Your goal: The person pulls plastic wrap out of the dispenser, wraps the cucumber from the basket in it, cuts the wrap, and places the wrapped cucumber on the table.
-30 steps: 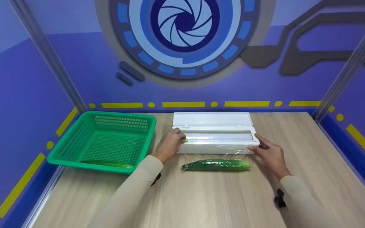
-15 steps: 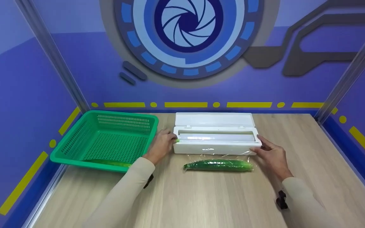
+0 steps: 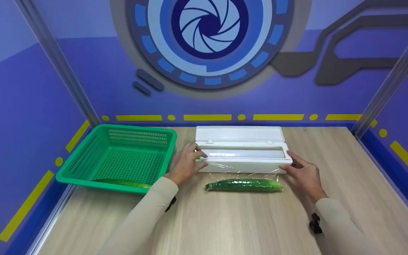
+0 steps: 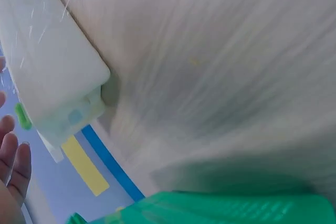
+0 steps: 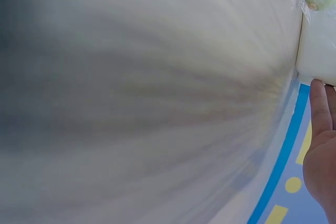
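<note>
A white cling film dispenser [image 3: 243,166] lies across the table with its lid [image 3: 239,134] open at the back and a roll of film [image 3: 246,154] inside. My left hand [image 3: 186,163] is at its left end, fingers apart and fairly straight, beside the small green slide cutter [image 4: 22,116]. My right hand [image 3: 305,175] holds the dispenser's right end, thumb at the front and fingers on the side. Clear film hangs over the front and reaches a cucumber [image 3: 243,184], which lies wrapped in film on the table just before the dispenser.
A green plastic basket [image 3: 170,156] stands to the left, close to my left forearm, with another cucumber [image 3: 122,182] along its near side. Blue printed wall panels [image 3: 218,102] enclose the back and both sides of the wooden table [image 3: 246,223].
My left hand slid left along the dispenser's edge with the green cutter, to its left end. Since then its fingers have spread and shifted slightly right. The right hand keeps its hold.
</note>
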### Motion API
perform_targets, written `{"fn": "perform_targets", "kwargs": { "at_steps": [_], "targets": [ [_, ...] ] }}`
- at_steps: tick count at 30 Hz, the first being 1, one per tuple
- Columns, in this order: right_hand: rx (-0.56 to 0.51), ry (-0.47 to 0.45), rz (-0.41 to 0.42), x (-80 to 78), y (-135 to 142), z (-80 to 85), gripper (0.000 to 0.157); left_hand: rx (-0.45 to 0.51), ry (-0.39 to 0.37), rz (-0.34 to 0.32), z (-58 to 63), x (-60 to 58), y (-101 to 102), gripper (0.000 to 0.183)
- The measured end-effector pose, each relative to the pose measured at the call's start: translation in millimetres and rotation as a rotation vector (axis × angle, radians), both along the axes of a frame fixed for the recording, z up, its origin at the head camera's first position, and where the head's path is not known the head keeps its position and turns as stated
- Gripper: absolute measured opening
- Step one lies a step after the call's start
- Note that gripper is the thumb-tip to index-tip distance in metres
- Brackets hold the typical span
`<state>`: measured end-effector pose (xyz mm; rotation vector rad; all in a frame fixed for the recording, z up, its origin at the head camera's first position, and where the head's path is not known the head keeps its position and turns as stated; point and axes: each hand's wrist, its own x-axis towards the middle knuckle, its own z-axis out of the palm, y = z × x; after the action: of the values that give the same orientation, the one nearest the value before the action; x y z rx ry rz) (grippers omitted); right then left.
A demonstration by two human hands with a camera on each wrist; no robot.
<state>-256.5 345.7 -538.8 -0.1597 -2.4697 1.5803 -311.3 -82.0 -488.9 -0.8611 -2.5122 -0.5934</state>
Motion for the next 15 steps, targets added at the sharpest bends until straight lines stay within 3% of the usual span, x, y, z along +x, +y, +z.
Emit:
{"fn": "perform_targets", "kwargs": {
  "at_steps": [6,15],
  "targets": [
    [-0.013,-0.011,0.022,1.1,-2.9,3.6,0.078,-0.027,-0.049,0.051,1.2,4.3,7.4,0.005],
    [0.110,0.017,0.062,5.8,-11.3,14.7,0.081,0.074,-0.115,0.003,5.4,10.0,11.5,0.004]
  ]
}}
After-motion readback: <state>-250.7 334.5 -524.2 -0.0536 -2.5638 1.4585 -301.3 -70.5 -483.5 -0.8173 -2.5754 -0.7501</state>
